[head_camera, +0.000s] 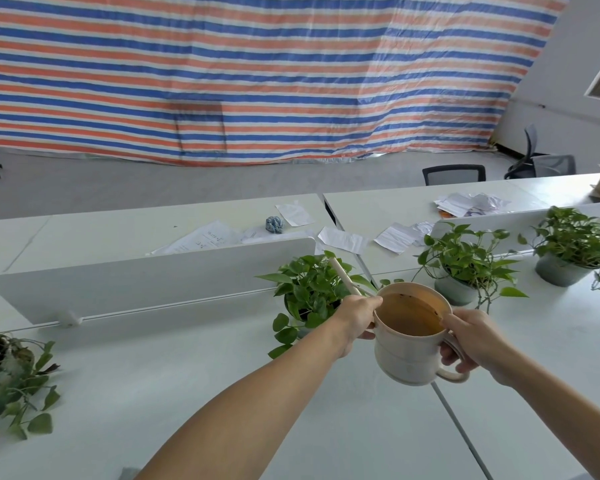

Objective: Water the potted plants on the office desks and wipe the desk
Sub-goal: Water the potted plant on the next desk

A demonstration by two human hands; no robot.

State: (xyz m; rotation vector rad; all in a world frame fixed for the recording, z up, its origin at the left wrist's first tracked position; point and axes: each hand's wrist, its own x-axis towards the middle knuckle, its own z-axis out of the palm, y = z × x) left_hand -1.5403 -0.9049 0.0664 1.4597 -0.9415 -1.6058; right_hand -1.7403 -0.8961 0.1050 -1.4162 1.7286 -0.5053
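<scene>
I hold a cream watering can (407,351) with both hands above the white desk (174,386). My right hand (471,341) grips its handle. My left hand (355,318) holds the can at the base of the long spout (342,275), which points up and away over a green potted plant (309,292). Brownish water fills the can. Two more potted plants (465,268) (568,247) stand to the right, and another plant (4,368) sits at the left edge.
A low white divider panel (146,275) runs across the desk. Beyond it lie loose papers (205,239), a crumpled blue cloth (274,224) and more papers (468,204). Black chairs (454,173) stand behind the far desk. A striped tarp hangs at the back.
</scene>
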